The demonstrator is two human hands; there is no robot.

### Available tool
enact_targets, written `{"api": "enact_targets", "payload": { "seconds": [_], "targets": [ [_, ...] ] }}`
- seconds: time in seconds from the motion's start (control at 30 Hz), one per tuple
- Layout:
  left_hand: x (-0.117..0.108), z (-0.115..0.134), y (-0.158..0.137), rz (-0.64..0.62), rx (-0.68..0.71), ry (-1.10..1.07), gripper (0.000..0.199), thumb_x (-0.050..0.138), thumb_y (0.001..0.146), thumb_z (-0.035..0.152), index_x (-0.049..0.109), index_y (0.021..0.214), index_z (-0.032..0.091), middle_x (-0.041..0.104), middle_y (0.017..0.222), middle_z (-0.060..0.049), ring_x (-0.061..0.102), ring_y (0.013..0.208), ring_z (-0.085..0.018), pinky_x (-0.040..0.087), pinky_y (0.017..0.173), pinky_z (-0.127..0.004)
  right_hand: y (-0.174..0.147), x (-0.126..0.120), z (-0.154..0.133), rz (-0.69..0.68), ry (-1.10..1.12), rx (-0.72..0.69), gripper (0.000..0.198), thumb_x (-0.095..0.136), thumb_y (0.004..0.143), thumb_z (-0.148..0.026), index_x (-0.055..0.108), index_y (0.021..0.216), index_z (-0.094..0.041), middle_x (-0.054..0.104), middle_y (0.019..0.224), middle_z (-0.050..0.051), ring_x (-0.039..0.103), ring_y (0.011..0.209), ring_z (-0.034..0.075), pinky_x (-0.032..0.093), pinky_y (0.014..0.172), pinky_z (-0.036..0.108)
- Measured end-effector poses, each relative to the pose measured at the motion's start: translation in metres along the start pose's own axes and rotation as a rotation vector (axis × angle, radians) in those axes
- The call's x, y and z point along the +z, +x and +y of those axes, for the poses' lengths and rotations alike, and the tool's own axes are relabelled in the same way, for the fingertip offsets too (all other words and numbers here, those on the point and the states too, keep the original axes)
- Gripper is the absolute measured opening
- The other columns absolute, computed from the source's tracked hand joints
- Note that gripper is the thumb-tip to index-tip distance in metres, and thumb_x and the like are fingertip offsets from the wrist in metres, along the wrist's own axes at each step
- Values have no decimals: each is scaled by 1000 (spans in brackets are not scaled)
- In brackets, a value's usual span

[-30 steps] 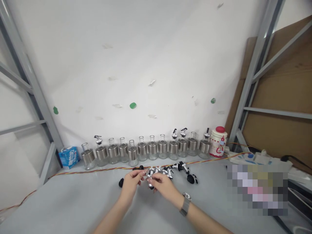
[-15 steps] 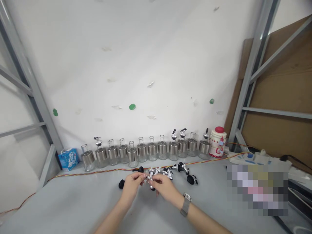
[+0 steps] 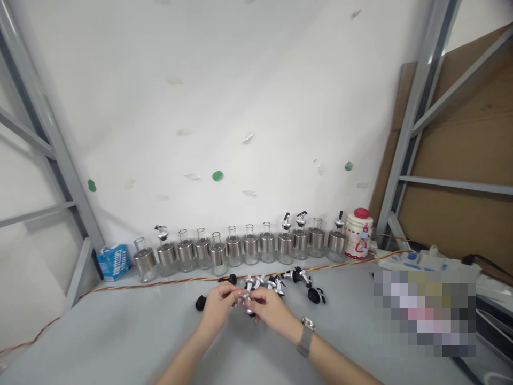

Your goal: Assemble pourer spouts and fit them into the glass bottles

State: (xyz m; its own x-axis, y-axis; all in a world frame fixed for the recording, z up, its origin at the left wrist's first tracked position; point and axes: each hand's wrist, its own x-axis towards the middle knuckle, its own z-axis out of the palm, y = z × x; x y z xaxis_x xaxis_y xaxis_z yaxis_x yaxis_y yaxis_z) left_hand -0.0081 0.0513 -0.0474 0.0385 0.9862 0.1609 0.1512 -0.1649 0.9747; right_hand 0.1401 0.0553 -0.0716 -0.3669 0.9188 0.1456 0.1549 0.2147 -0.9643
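Close together over the front of the tabletop, my left hand point(image 3: 218, 307) and my right hand point(image 3: 271, 310) meet at one silver-and-black pour spout point(image 3: 250, 311). The right fingers are closed around its body, with its black end low. My left thumb and fingertips pinch at its upper part; exactly what they grip is too small to make out. Just beyond my hands lies a cluster of loose pour spouts point(image 3: 276, 284). A black-based spout point(image 3: 201, 303) rests left of my left hand, and another spout point(image 3: 316, 295) sits farther right.
Along the wall stands a row of glass bottles point(image 3: 217, 254) with steel bands, several topped with spouts. A twisted red-yellow wire point(image 3: 168, 282) runs in front of them. A blue carton point(image 3: 114, 262) is at left; a red-lidded jar point(image 3: 358, 235) and power strip point(image 3: 425, 262) are at right.
My hands stay almost in place at the pour spout, with only slight finger movement. The bottles and loose spouts have not moved.
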Motion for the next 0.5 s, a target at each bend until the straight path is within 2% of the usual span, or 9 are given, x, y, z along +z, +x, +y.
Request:
{"api": "enact_targets", "payload": {
  "seconds": [0.13, 0.23, 0.3, 0.4, 0.5],
  "targets": [
    [-2, -3, 3, -61, -54, -44, 19, 67, 58, 32, 67, 61, 14, 53, 54, 2, 45, 52, -10, 33, 52, -22, -1, -3, -2, 39, -67, -39, 20, 54, 73, -30, 66, 67, -15, 50, 68, 2, 50, 60, 13, 43, 47, 21],
    [-8, -3, 4, -120, -124, -96, 27, 69, 56, 36, 61, 69, 14, 54, 56, 3, 46, 50, -9, 33, 50, -21, -3, -7, -9, 6, -105, -95, 18, 54, 73, -28, 67, 71, -16, 51, 74, 3, 52, 67, 15, 45, 52, 22],
    [-14, -2, 2, -223, -217, -170, 30, 69, 58, 38, 53, 70, 15, 52, 57, 4, 46, 48, -7, 31, 47, -19, -6, -8, -16, -61, -91, -129, 18, 54, 74, -28, 67, 71, -16, 52, 75, 3, 52, 68, 15, 45, 55, 22],
    [-19, -4, -1, -452, -368, -325, 34, 67, 63, 40, 44, 68, 17, 49, 53, 5, 42, 43, -5, 23, 41, -16, -11, -8, -24, -149, -76, -158, 21, 52, 76, -29, 67, 71, -16, 55, 79, 4, 53, 70, 15, 45, 57, 22],
    [-17, -7, -3, -525, -385, -393, 38, 69, 60, 42, 40, 66, 18, 44, 49, 7, 35, 37, -3, 15, 37, -17, -16, -6, -29, -174, -83, -166, 23, 50, 77, -29, 68, 71, -16, 57, 81, 5, 53, 72, 15, 45, 59, 23]
  ]
}}
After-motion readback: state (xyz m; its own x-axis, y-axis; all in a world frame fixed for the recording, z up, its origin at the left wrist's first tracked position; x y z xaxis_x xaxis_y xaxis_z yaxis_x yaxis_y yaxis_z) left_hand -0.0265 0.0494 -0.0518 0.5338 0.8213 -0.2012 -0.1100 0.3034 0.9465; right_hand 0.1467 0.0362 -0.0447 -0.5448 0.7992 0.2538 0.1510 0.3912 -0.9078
